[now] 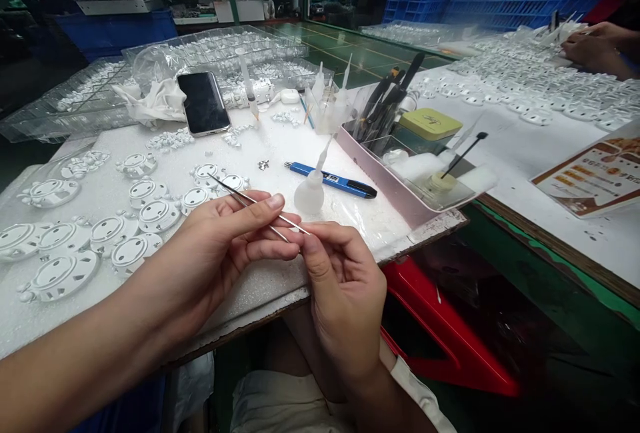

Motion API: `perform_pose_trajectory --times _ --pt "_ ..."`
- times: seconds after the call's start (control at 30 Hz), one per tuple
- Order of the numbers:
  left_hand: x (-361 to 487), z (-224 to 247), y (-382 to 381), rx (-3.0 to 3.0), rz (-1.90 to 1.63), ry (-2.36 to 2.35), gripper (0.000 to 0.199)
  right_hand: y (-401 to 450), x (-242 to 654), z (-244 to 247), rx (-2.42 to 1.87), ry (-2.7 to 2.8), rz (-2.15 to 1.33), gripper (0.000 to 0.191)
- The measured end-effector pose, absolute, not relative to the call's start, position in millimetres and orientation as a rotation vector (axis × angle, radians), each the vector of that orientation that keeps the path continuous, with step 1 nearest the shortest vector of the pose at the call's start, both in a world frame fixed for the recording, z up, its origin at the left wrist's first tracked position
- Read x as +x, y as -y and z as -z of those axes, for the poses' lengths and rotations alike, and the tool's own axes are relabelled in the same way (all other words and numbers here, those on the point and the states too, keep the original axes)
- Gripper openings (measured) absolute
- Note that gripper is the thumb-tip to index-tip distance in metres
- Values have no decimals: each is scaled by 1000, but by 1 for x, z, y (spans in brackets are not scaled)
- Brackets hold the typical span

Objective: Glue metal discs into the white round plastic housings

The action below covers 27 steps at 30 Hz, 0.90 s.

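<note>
My left hand is closed around a pair of thin metal tweezers, thumb on top. The dark end points up and left, while the two legs spread apart towards my right hand. My right hand is closed, its thumb and forefinger pinched at the end of one leg; any small piece between those fingertips is hidden. Just beyond my hands stands a translucent squeeze bottle with a narrow nozzle. A blue pen-shaped cutter lies behind it. Left of my hands, several white turtle-shaped parts rest on the white foam-like mat.
A pink tray with tools and a yellow tin stands at right. At the back lie a phone, small white pieces and clear plastic trays. Another person's hands work at the far right table.
</note>
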State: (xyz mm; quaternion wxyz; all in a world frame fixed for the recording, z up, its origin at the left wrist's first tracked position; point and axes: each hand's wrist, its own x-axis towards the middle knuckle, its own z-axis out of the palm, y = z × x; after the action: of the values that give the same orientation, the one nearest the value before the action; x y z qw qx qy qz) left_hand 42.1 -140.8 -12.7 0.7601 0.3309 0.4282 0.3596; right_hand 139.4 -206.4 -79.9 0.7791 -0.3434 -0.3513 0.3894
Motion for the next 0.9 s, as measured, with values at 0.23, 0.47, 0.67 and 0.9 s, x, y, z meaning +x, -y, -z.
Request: perform_pose_trajectory --times 0.23,0.47,0.67,0.9 --pt "44 12 141 704 -822 -934 19 204 138 83 -774 786 -766 15" --pt "41 12 141 845 -803 -899 12 204 140 81 -765 781 -790 18" --pt "41 11 142 849 -791 -914 10 205 141 81 -772 787 -794 18" --pt "40 12 141 835 -786 -921 11 205 142 80 -761 801 -812 18"
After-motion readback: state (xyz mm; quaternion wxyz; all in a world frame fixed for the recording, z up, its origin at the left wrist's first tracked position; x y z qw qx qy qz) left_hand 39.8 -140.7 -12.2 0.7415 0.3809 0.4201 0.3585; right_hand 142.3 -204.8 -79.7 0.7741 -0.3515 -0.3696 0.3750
